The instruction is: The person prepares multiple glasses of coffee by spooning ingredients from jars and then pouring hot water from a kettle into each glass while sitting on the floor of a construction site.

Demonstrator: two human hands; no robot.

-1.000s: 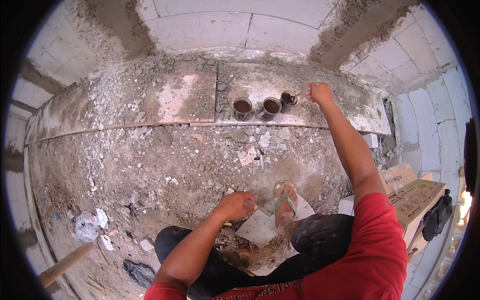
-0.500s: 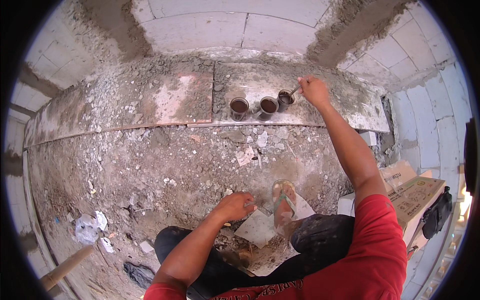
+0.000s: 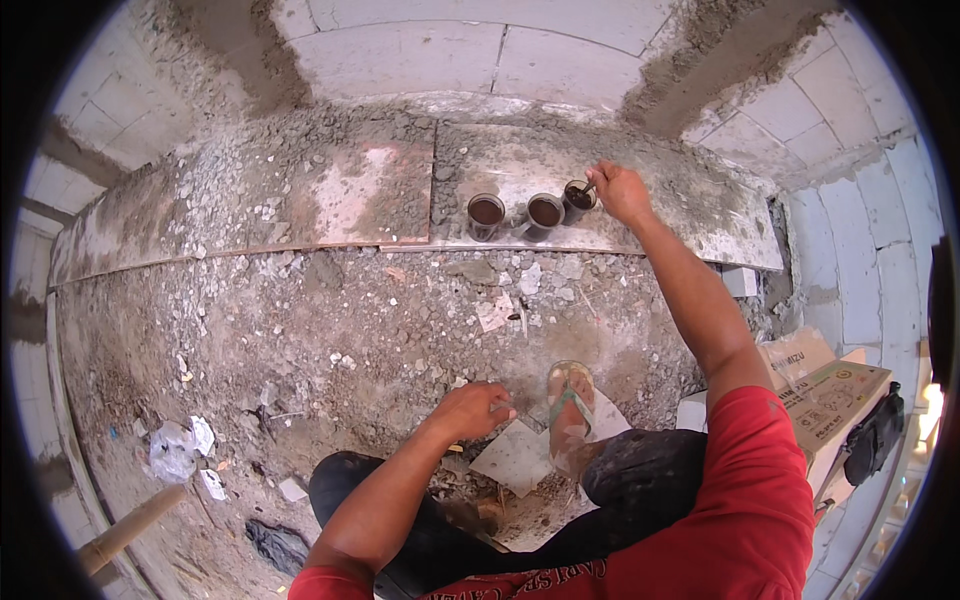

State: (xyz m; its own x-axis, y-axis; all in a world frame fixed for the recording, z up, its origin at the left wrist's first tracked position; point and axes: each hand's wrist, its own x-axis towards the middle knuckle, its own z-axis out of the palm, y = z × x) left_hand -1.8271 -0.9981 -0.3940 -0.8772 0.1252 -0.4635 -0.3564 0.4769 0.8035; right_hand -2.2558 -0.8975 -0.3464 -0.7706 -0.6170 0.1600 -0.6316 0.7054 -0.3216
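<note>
Three mugs of dark brown drink stand in a row on the board's near edge: a left mug [image 3: 485,229], a middle mug [image 3: 540,231] and a right mug [image 3: 572,211]. My right hand [image 3: 622,192] is closed around the upper end of a spoon [image 3: 588,188], which dips into the right mug. The drink there sits lower and shows a mottled surface. Near my left knee, my left hand [image 3: 474,411] hovers above the rubble with curled fingers. Whatever may be between its fingertips is too small to name.
Crumbled mortar covers much of the low board [image 3: 370,200] along the block wall [image 3: 400,60]. Rubble and tile pieces [image 3: 515,455] lie around my sandalled foot [image 3: 570,400]. Cardboard boxes [image 3: 835,400] stand at right; a plastic bag [image 3: 172,452] and a pole [image 3: 130,530] lie left.
My right hand has shifted slightly down and left, bringing the spoon more upright in the right mug. The left hand's fingers have moved slightly. The view has tilted a little.
</note>
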